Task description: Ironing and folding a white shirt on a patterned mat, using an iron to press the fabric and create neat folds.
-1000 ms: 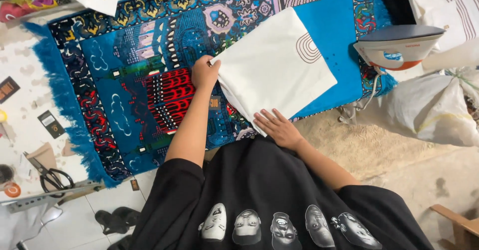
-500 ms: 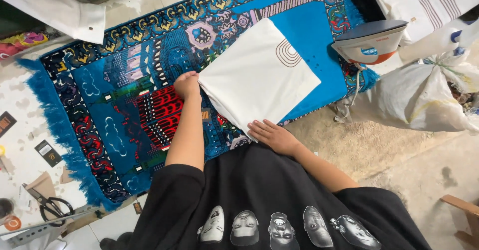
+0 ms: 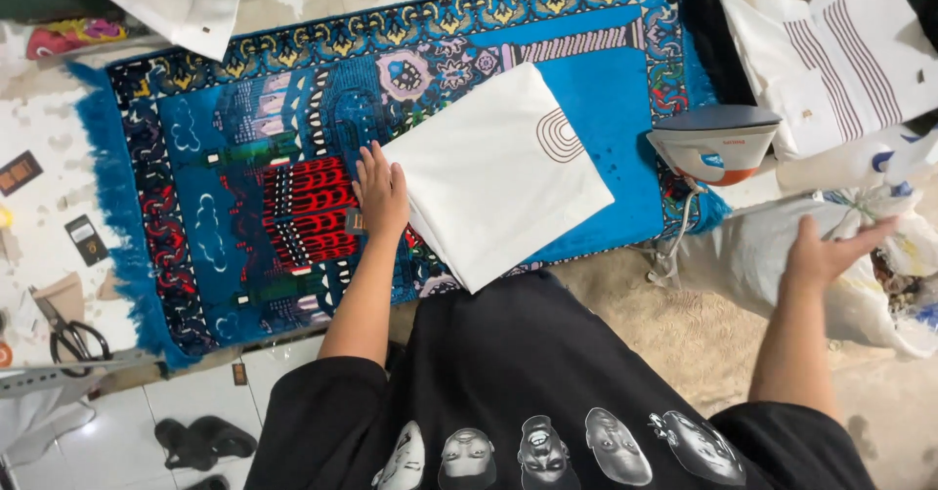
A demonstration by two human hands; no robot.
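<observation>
A folded white garment (image 3: 498, 172) lies on a blue patterned rug (image 3: 195, 207) spread over the floor, set toward the rug's right half and turned at an angle, with one corner reaching the rug's near edge. The rug's left half and the strip along its far edge lie bare, and a band of plain blue stays uncovered between the garment and the rug's right edge.

The left hand (image 3: 381, 192) rests flat, fingers spread, on the rug against the garment's left edge, holding nothing. The right hand (image 3: 826, 251) is open with fingers fanned, in the air just over a white plastic bag (image 3: 772, 260) that sits on the floor off the rug's right near corner. The bag's mouth shows some mixed scraps inside; what they are cannot be told.

An iron (image 3: 718, 143) stands at the rug's right edge, beside a striped white shirt (image 3: 831, 50). Scissors (image 3: 68, 334) lie on the floor past the left edge, and dark sandals (image 3: 200, 441) by the near left.

Half a second ago the right hand pressed the garment's near corner; now it is off the garment and over by the bag. The left hand has stayed at the left edge.
</observation>
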